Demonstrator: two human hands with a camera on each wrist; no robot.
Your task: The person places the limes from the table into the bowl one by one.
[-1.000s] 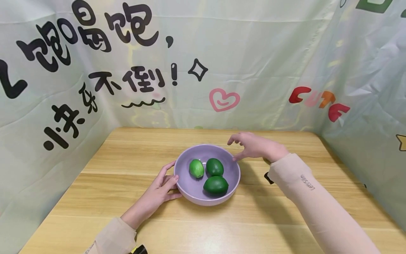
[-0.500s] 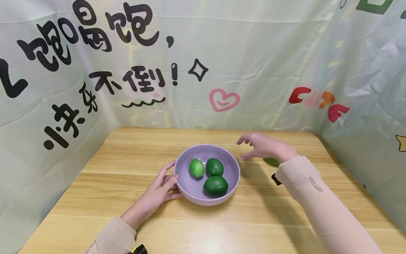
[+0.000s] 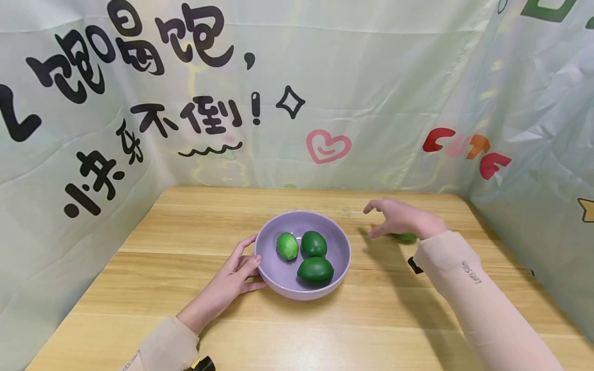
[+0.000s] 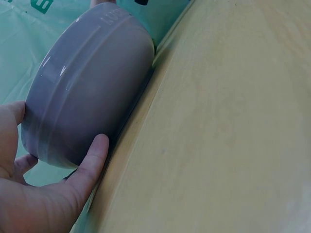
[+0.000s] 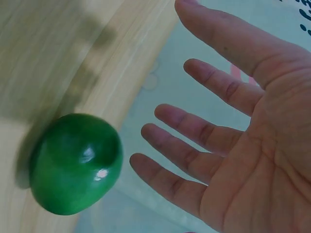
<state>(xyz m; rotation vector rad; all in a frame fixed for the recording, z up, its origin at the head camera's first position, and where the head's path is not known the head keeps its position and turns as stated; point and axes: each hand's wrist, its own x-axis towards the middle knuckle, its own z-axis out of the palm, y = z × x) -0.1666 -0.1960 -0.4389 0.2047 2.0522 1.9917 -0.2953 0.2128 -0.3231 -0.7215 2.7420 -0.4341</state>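
A purple bowl stands on the wooden table with a light green lime and two dark green fruits resembling avocados inside. My left hand grips its left side, the thumb at the rim and other fingers along the outer wall. In the left wrist view, fingertips touch the bowl's wall. My right hand hovers right of the bowl, fingers spread and holding nothing. A green rounded fruit lies on the table near it, apart from its fingers; in the head view the wrist partly hides this fruit.
The wooden table is enclosed at the back and sides by a pale printed cloth. Its back edge runs behind the bowl. A black wrist device shows under the right cuff, another by the left cuff.
My right hand has moved right, away from the bowl's rim. The green fruit on the table has come into sight beneath its wrist. The left hand and bowl have stayed in place.
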